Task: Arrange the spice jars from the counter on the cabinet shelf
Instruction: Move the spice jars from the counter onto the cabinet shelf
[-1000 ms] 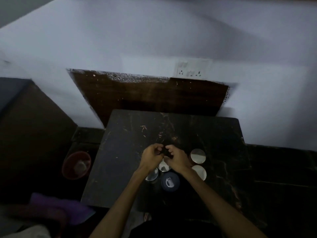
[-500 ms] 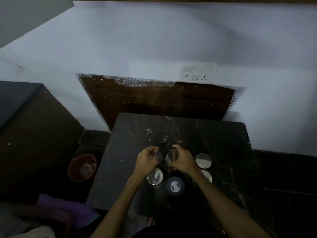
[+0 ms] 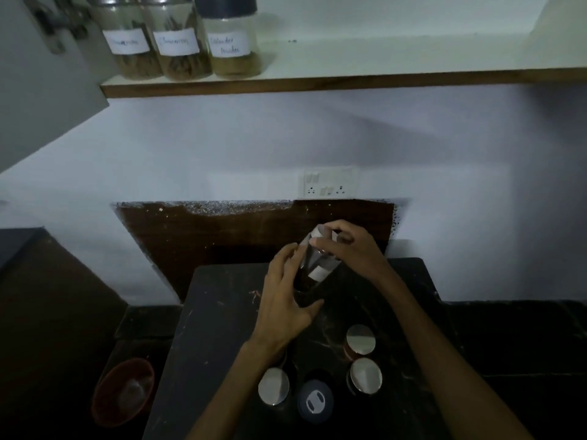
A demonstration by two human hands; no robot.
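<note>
Above counter (image 3: 222, 312), hands (image 3: 313, 281) around jar (image 3: 314, 265)

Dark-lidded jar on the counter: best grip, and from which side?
Take the dark-lidded jar by its lid rim, coming straight down from above. It stands upright with the round lid facing up, and the silver-lidded jar sits close on its left, so side access looks tight.

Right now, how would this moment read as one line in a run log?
phase: lifting jar off counter | left hand: holds jar | right hand: grips its top | shelf: three jars | counter: four jars
</note>
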